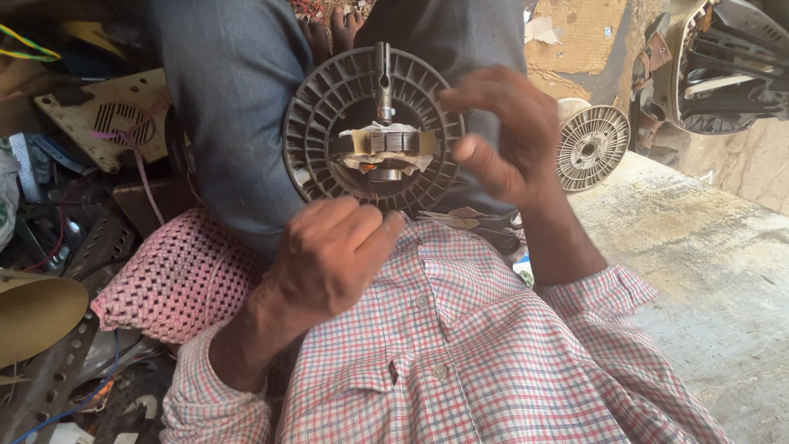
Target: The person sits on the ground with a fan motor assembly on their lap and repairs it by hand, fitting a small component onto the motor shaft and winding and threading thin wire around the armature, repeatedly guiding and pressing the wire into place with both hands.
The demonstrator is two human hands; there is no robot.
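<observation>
A person sits cross-legged, seen from their own head, holding a round dark ribbed motor housing (pixel 329 115) upright over their lap, its flat face toward the camera. A metal shaft (pixel 383 78) runs straight up from the wound stator core (pixel 386 148) at the centre, so the long axis points away from the body, toward the bare feet. The left hand (pixel 329 259) is curled closed at the housing's lower rim, gripping it from below. The right hand (pixel 501 140) sits at the right rim, fingers loosely spread and half bent; whether they press the rim cannot be told. Both hands are equally close to it. A pink crocheted cushion (pixel 177 279) lies to the left among scrap. To the right, a concrete floor (pixel 707 255) offers open room, with a pale ribbed disc (pixel 592 148) beyond.
</observation>
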